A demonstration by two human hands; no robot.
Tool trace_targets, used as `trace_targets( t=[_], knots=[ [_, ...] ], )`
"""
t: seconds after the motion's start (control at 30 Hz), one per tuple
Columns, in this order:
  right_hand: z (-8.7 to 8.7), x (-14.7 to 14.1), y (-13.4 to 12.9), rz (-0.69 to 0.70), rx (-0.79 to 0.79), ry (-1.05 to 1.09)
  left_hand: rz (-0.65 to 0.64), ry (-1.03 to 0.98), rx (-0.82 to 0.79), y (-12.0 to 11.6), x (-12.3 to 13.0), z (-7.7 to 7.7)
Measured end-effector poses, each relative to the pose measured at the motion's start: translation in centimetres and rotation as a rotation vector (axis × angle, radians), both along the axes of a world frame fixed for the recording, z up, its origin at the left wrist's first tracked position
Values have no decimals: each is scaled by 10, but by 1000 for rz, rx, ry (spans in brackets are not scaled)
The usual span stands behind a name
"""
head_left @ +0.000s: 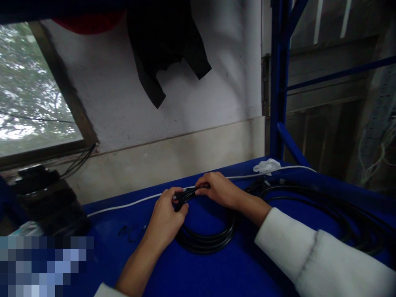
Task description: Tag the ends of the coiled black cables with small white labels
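Observation:
A coil of black cable (206, 244) lies on the blue tabletop (241, 270) in front of me, its loops stacked into a ring. At the upper left of the ring, my left hand (170, 216) is closed around the bundled strands, thumb on the inner side. My right hand (218, 189) pinches the far side of the same coil between thumb and fingertips. The two hands are a short way apart, with cable strands showing between them. Exactly what the right fingertips press on is partly hidden.
More black cable (328, 214) lies in wide loops at right. A white cord (123, 205) runs along the table's back edge, with a crumpled white plastic piece (267, 166) beside it. A dark wrapped object (49, 202) stands at left; a blue post (278, 103) rises at back right.

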State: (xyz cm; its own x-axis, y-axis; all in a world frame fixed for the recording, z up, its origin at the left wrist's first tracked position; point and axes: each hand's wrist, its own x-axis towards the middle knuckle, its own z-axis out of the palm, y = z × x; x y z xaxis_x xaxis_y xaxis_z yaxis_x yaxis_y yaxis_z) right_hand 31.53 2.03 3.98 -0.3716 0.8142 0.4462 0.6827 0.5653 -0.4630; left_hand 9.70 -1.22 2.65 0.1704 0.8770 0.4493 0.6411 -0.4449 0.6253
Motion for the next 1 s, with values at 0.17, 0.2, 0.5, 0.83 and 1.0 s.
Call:
trace_targets(
  t=[0.17,0.2,0.5,0.83,1.0],
  knots=[
    [5,1,-3,-45,15,-32,58,12,-13,-5,2,8],
    [5,1,-3,-48,20,-40,64,14,-29,-6,2,9],
    [23,0,9,-2,103,-134,93,-31,-21,-2,0,6],
    [19,0,4,-60,73,-293,15,64,50,2,-5,-13],
    [10,53,-67,-141,71,-236,-47,56,35,-5,-6,-9]
  ],
)
